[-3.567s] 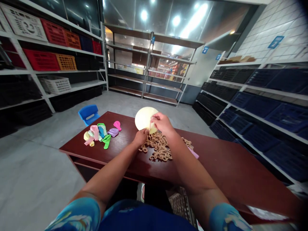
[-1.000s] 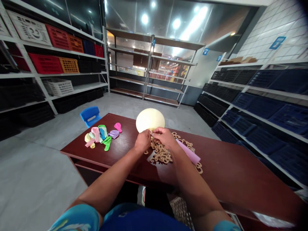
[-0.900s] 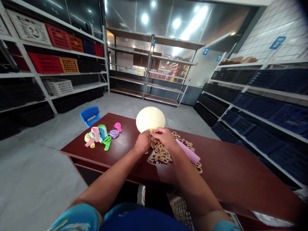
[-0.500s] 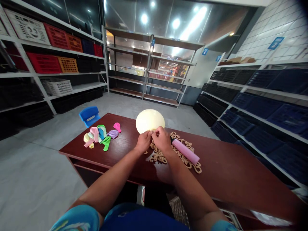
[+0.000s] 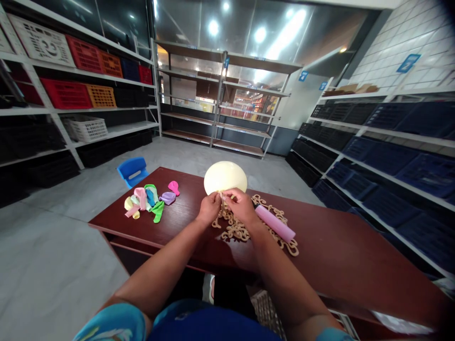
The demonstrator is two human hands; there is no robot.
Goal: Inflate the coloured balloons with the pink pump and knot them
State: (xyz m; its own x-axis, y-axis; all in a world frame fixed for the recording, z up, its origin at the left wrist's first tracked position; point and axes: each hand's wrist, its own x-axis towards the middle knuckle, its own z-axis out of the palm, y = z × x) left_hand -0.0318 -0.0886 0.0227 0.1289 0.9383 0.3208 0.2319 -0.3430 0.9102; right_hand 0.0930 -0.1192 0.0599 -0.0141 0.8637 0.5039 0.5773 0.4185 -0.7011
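A round, inflated pale yellow balloon (image 5: 225,178) stands over the far edge of the dark red table, its neck toward me. My left hand (image 5: 209,208) is closed at the neck, thumb and fingers pinched together. Against the same spot, my right hand (image 5: 241,206) has its fingertips bent in a pinch; exactly what lies between them is partly hidden. Under and beside my hands lies a tan, curly openwork piece (image 5: 236,232). A pink cylinder with a dark end, perhaps a hand pump (image 5: 275,222), rests on it to the right.
Several limp balloons (image 5: 145,199) in mixed colours lie on the table's left side. Behind its left corner is a blue chair (image 5: 132,171). Shelves with crates (image 5: 77,94) line the left, more with dark bins (image 5: 401,170) the right, and a metal rack (image 5: 215,106) stands at the back.
The balloon has shifted slightly right. My fingertips have moved a little apart at its neck, and my right fingers are more stretched across it.
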